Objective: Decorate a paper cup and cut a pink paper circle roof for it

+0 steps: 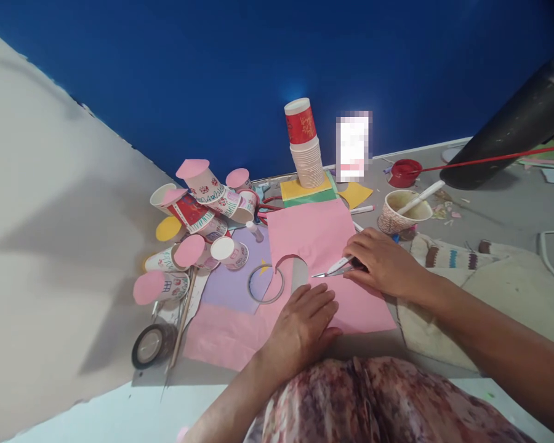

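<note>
My left hand [305, 317] lies flat with its fingers stretched out over a pink paper sheet [305, 227] that has a round piece cut out of its left edge. My right hand [376, 261] rests on the sheet's right side, its fingers closed around small scissors [322, 275] whose blades point left. Alongside the blades is a white marker pen [340, 265] at my fingertips; whether I grip it too is hard to tell. A thin ring [250, 286], perhaps a tape roll, lies left of the cut-out, partly over purple paper [226, 271].
Decorated paper cups [205, 184] with pink tops crowd the left side. A tall cup stack [308, 163] stands at the back on yellow and green paper. A black tape roll [148, 346] sits front left. At right are a cup of paste [404, 212] and a cloth [480, 307].
</note>
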`<state>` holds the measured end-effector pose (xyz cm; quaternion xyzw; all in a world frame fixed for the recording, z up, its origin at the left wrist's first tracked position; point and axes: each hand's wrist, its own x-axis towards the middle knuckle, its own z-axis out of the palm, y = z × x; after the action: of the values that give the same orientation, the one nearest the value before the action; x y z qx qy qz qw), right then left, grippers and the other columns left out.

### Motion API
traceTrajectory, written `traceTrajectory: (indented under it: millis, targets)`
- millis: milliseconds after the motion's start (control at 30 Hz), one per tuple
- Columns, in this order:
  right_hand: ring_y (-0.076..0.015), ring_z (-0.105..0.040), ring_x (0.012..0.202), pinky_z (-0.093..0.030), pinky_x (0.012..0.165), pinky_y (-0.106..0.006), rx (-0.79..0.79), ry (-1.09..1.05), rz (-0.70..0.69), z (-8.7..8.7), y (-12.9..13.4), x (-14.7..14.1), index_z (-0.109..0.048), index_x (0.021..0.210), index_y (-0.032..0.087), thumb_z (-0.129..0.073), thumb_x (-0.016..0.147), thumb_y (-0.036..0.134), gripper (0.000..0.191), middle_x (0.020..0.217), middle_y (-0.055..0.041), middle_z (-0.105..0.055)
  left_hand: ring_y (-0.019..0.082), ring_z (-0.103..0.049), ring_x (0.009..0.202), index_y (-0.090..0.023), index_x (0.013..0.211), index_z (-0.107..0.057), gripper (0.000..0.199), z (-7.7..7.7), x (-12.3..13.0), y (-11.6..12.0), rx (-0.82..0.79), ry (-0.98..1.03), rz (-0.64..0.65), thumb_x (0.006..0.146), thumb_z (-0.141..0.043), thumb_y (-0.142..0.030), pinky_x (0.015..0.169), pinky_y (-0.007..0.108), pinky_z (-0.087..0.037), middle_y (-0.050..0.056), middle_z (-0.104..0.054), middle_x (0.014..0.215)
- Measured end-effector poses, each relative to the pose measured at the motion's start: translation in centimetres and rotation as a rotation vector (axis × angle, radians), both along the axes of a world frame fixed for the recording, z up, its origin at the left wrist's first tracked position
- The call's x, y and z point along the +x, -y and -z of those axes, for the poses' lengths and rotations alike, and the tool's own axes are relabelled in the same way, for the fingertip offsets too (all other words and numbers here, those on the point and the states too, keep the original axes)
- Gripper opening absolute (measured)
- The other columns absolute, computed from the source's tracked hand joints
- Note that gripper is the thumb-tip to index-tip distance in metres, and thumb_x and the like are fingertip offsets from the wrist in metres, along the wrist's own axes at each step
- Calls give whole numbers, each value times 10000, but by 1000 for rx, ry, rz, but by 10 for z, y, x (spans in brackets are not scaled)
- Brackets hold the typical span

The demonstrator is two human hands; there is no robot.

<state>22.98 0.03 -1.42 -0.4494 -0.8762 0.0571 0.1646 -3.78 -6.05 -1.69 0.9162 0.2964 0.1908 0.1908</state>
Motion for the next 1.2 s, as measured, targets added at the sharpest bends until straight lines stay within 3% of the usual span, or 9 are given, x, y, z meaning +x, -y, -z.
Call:
traceTrajectory:
  millis: [200, 367, 567, 767, 833, 933, 1000, 1100, 1200]
  targets:
    - [-292, -595, 933, -434, 808, -393, -23, 29, 22, 2, 0, 0, -665, 921, 189, -831, 878, 341, 230, 933, -84, -708, 325, -652, 1370, -171, 1267, -657, 333, 6, -7, 9, 23, 4, 66, 1003, -670, -374, 1150, 538, -518, 164, -751, 1345]
    - [-310, -593, 935, -389, 776, -398, 56, 136, 70, 0, 2, 0, -701, 907, 182, -767, 928, 352, 184, 911, -102, -712, 362, -671, 1285, -162, 1312, -616, 507, 3, 3, 10, 63, -69, 72, 945, -729, -494, 1034, 539, -554, 166, -752, 1265]
    - [-277, -600, 899, -387, 777, -379, -18, 86, -6, -3, 1, 0, -704, 900, 175, -724, 929, 217, 55, 907, -101, -727, 289, -678, 1049, -180, 1072, -653, 99, -4, 24, 7, 208, -236, 35, 998, -595, -210, 851, 432, -573, 95, -704, 987]
    - [-258, -598, 860, -419, 771, -361, -31, 57, -42, 1, -2, -1, -661, 880, 179, -689, 955, 220, 89, 892, -92, -710, 258, -668, 942, -158, 961, -654, 127, -12, 25, 2, 321, -264, 97, 1004, -538, -128, 799, 409, -567, 88, -694, 920]
    - [-273, -599, 902, -439, 806, -373, -13, 18, 4, 1, -3, 1, -647, 939, 173, -613, 1007, 243, 103, 949, -113, -704, 262, -687, 1032, -158, 963, -662, 164, -19, 22, 0, 325, -207, 98, 1013, -514, -108, 939, 454, -565, 90, -718, 962]
    - [-295, -614, 945, -454, 835, -392, 13, -72, 119, -2, -8, 8, -627, 1010, 170, -481, 1057, 246, 171, 989, -136, -700, 313, -618, 1333, -177, 989, -678, 221, -30, 10, -4, 318, -84, 55, 1015, -487, -70, 1175, 610, -428, 110, -751, 1149]
    - [-303, -627, 925, -452, 804, -394, 16, -107, 186, -3, -10, 12, -616, 1042, 168, -424, 1073, 258, 214, 976, -140, -702, 317, -587, 1393, -198, 983, -694, 216, -36, -4, -9, 254, -25, 26, 1011, -513, -85, 1185, 628, -430, 114, -746, 1243]
    - [-306, -632, 885, -434, 755, -386, 6, -106, 236, -4, -11, 15, -599, 1049, 170, -390, 1088, 296, 247, 953, -142, -701, 279, -556, 1450, -219, 807, -700, 305, -44, -30, -21, 61, 92, 17, 979, -520, -43, 1138, 527, -533, 102, -733, 1317]
    - [-303, -635, 897, -419, 749, -371, -4, -96, 256, -5, -9, 14, -589, 1031, 185, -403, 1082, 298, 223, 944, -134, -696, 294, -502, 1514, -228, 673, -690, 392, -50, -56, -30, -112, 127, 2, 1004, -530, -91, 1176, 584, -517, 99, -715, 1393]
